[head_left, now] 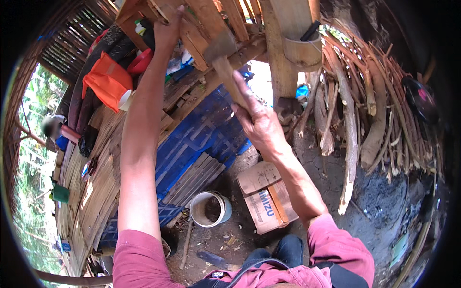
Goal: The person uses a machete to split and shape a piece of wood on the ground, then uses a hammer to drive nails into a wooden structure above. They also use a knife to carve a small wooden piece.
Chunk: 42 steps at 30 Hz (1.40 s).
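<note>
My left hand is stretched far up and forward, its fingers closed on the edge of a wooden board at the upper left. In my right hand is a wooden-handled tool, the index finger laid along the handle. Its flat grey blade is slightly blurred, and lies over or against the wooden frame; I cannot tell whether it touches. The exact kind of tool does not show. Several upright planks stand just beyond the blade.
An orange bag lies left of my left arm on a slatted wooden platform. A blue tarp hangs below. On the floor are a white bucket and a cardboard box. Stacked branches line the right side.
</note>
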Available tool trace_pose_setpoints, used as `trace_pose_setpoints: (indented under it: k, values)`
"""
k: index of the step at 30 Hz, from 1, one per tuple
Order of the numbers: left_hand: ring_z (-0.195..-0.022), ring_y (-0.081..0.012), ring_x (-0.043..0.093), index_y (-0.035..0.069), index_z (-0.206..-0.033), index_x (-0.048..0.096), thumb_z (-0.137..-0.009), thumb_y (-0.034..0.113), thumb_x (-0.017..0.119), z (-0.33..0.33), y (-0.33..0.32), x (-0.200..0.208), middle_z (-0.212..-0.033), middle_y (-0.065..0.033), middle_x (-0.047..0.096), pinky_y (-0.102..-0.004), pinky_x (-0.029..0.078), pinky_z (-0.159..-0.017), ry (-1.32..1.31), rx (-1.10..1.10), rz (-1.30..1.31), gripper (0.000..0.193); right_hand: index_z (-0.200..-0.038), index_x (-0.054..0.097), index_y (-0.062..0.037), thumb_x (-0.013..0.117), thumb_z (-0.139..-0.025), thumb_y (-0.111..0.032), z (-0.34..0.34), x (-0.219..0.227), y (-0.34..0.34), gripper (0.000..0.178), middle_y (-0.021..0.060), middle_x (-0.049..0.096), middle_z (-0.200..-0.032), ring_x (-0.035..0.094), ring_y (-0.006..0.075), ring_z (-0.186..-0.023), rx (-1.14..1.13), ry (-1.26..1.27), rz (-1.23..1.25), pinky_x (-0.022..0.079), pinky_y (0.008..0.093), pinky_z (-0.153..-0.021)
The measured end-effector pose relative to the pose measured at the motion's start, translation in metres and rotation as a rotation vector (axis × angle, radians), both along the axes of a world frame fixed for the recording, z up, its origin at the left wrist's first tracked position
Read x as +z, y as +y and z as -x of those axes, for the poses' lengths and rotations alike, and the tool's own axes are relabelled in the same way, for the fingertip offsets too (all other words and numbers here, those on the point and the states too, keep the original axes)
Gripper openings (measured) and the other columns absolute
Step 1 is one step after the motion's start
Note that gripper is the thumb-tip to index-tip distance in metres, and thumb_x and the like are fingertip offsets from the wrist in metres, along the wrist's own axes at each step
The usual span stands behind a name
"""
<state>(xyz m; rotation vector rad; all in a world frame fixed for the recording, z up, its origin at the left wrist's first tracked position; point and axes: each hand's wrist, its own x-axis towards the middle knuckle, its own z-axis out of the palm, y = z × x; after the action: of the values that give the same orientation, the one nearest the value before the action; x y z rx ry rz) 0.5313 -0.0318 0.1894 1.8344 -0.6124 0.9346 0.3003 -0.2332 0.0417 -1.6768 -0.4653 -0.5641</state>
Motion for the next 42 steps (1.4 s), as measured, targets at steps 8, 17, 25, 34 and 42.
trace_pose_setpoints:
  k: [8, 17, 25, 34, 42]
  values:
    - [-0.078, -0.0147, 0.064, -0.006, -0.09, 0.066, -0.078, 0.046, 0.07, -0.01, -0.02, 0.0, -0.082, -0.0109, 0.067, -0.0283, 0.049, -0.07, 0.012, 0.073, -0.009, 0.053, -0.141, 0.035, -0.0229, 0.057, -0.087, -0.005, -0.023, -0.033, 0.005, 0.061, 0.0166, 0.062, -0.076, 0.061, 0.0171, -0.068, -0.194, -0.084, 0.114, 0.049, 0.0315, -0.059]
    - [-0.069, -0.013, 0.06, -0.002, -0.096, 0.064, -0.087, 0.037, 0.062, -0.003, -0.014, -0.004, -0.077, -0.0048, 0.063, -0.0291, 0.047, -0.058, 0.181, 0.023, 0.024, 0.04, -0.141, 0.037, -0.0148, 0.054, -0.089, -0.007, -0.029, -0.042, -0.002, 0.055, 0.009, 0.06, -0.067, 0.057, 0.0095, -0.059, -0.184, -0.132, 0.035, 0.046, 0.0267, -0.051]
    - [-0.067, -0.0126, 0.059, 0.0, -0.099, 0.063, -0.088, 0.037, 0.061, 0.017, -0.016, -0.005, -0.077, -0.004, 0.062, -0.0285, 0.046, -0.056, 0.178, -0.108, 0.104, 0.039, -0.146, 0.023, -0.0178, 0.053, -0.084, 0.009, 0.018, 0.015, -0.022, 0.074, 0.018, 0.038, -0.142, 0.053, 0.0246, -0.118, -0.055, -0.203, -0.175, 0.047, 0.0291, -0.088]
    - [-0.067, -0.0127, 0.058, -0.001, -0.099, 0.063, -0.084, 0.043, 0.064, 0.019, -0.031, 0.006, -0.076, -0.0039, 0.062, -0.029, 0.045, -0.056, 0.096, 0.094, 0.104, 0.046, -0.147, 0.021, -0.0179, 0.057, -0.084, 0.004, -0.015, -0.009, -0.005, 0.075, 0.0229, 0.061, -0.113, 0.066, 0.0202, -0.089, -0.088, -0.057, 0.177, 0.052, 0.03, -0.073]
    - [-0.06, -0.0119, 0.054, -0.003, -0.097, 0.064, -0.087, 0.039, 0.062, 0.019, -0.031, 0.002, -0.07, -0.003, 0.06, -0.0312, 0.042, -0.052, 0.006, -0.029, 0.035, 0.043, -0.146, 0.023, -0.0247, 0.058, -0.086, -0.002, -0.03, -0.02, -0.011, 0.073, 0.0121, 0.065, -0.085, 0.062, 0.0202, -0.069, -0.234, -0.105, 0.288, 0.05, 0.0342, -0.065]
